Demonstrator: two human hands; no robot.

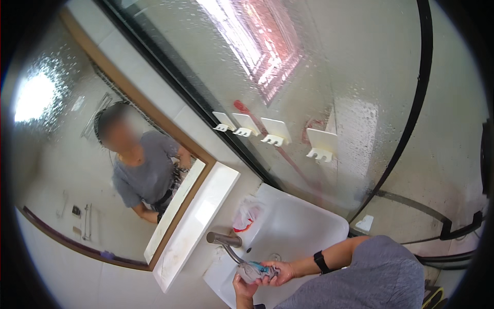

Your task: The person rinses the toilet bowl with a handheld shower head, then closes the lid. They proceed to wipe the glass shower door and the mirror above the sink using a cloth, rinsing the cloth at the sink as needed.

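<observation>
Both of my hands hold a wet-looking bundled grey cloth [251, 273] with a teal patch on it, over the white washbasin [308, 220]. My left hand [245, 286] grips its lower side, fingers curled around the folds. From the other side my right hand [281, 272] holds the cloth's edge, a black band [321, 262] on that wrist. A metal tap [225, 240] stands at the basin's back, and its thin curved spout [233, 255] reaches the cloth. Whether water is running cannot be made out. Part of the drain [274, 257] shows just beyond my right hand.
A crumpled white plastic bag [247, 214] with red on it lies on the basin's back corner. Behind the tap, a white shelf [200, 224] juts out under a framed mirror [150, 265]. A wet glass panel [347, 77] carries several white hooks [276, 132].
</observation>
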